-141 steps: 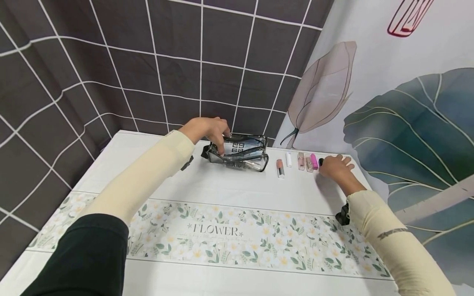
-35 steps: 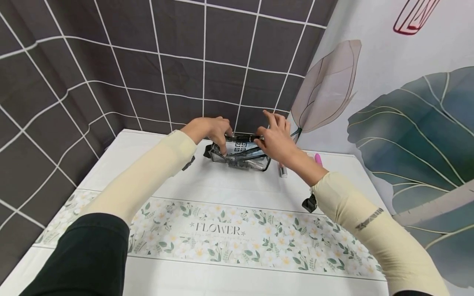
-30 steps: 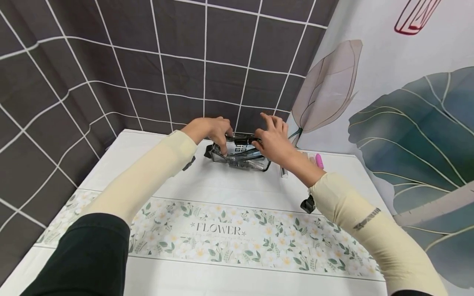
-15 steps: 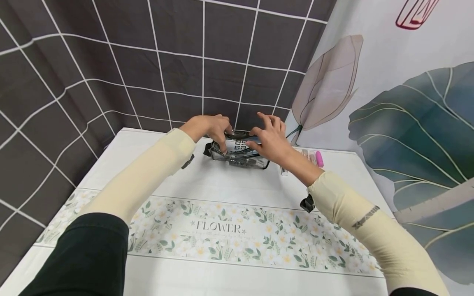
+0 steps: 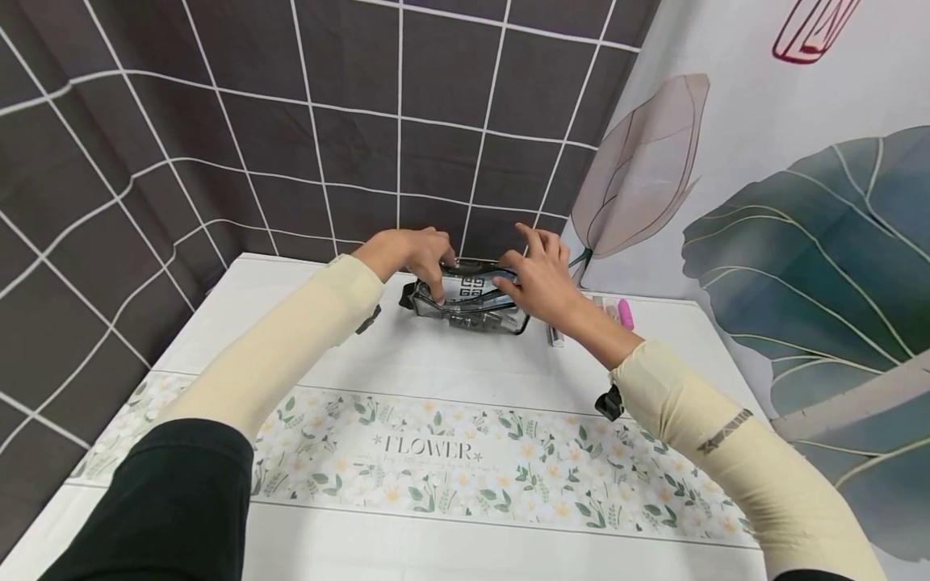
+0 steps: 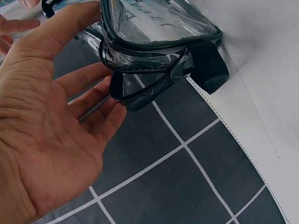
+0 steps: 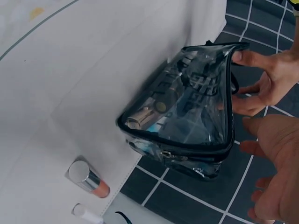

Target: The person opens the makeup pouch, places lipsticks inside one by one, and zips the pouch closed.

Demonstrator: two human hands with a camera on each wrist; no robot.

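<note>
A clear cosmetic bag (image 5: 475, 305) with black piping lies on its side at the back of the table. My left hand (image 5: 412, 254) holds its left end, thumb on one rim and fingers at the other, as the left wrist view shows. Over the bag's right end hovers my right hand (image 5: 541, 282), its fingers loosely bent with nothing visible between them. Through the clear wall in the right wrist view, a tube with a shiny cap (image 7: 140, 119) shows inside the bag (image 7: 196, 93). Other contents are blurred by reflections.
Right of the bag lie a coral lipstick (image 7: 88, 177) with a silver end, a small white tube (image 7: 86, 213) and a pink tube (image 5: 626, 314). My right forearm partly hides this row. A dark gridded cloth (image 5: 349, 145) hangs behind the table.
My right hand came from the right end of the row to the bag with a black tube. About a second ago it held that tube over the opening; now the tube is gone from its fingers.
</note>
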